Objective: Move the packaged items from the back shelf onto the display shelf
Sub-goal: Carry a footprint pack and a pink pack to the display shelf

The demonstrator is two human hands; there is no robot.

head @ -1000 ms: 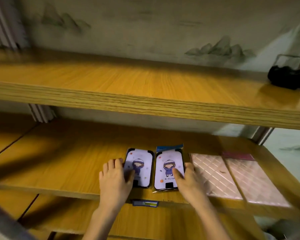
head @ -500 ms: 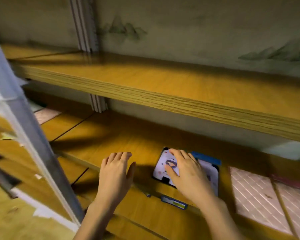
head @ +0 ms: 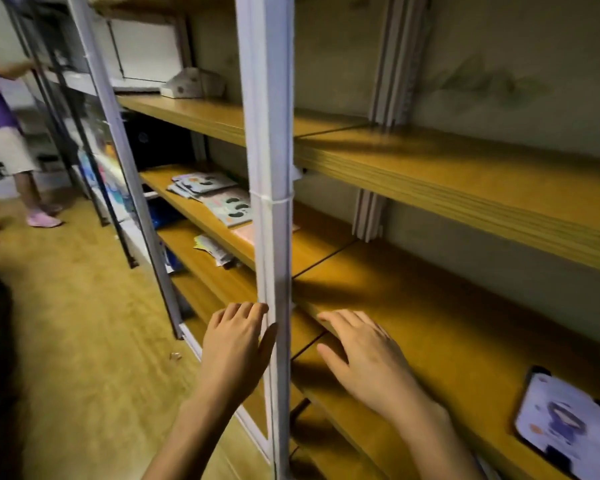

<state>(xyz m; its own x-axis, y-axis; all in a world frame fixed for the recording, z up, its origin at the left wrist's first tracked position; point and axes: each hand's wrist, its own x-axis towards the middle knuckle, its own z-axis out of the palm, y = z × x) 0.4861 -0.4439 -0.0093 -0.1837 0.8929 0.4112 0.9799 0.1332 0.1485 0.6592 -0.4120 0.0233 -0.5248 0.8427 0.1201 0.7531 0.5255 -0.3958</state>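
Note:
My left hand hovers flat, fingers apart and empty, just left of a white upright post. Over the front edge of the wooden shelf, my right hand is also spread and holds nothing. A packaged phone case with a cartoon figure lies on that shelf at the far right, well away from both hands. Further left along the same shelf level lies a pile of packaged items, partly hidden by the post.
An upper wooden shelf overhangs the one by my hands. A white box sits on the far upper shelf. Loose packets lie on a lower shelf. Another person stands at the far left on the wooden floor.
My view has swung left along the shelving. My right hand has let go of the cartoon phone case and moved left; that case now lies far to the right. Both hands are empty.

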